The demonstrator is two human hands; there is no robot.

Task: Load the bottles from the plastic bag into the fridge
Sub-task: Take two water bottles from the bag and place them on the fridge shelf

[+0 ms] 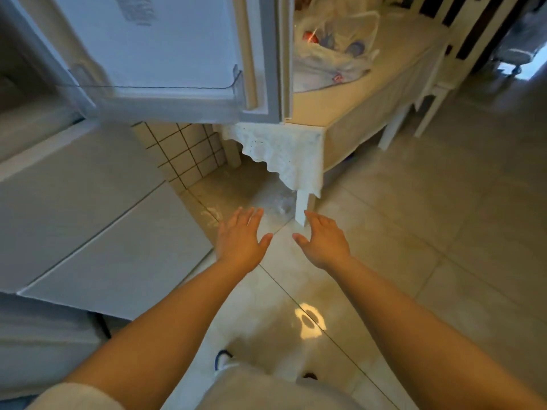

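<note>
So: fridge (88, 217) fills the left side, its upper door (165, 54) swung open toward the camera, clear door shelf (154, 87) along the bottom edge with nothing visible in it. Table (370, 93) with a lace-edged cloth stands just right of the door. Plastic bag (331, 45) sits on the tabletop, upper middle, well apart from both hands; bottles (353, 48) show through it as blurry caps, count unclear. Tiled floor (414, 232) below. Left hand (239, 238) and right hand (325, 241) both stretched forward over the floor, palms down, fingers straight and spread, nothing in either.
</note>
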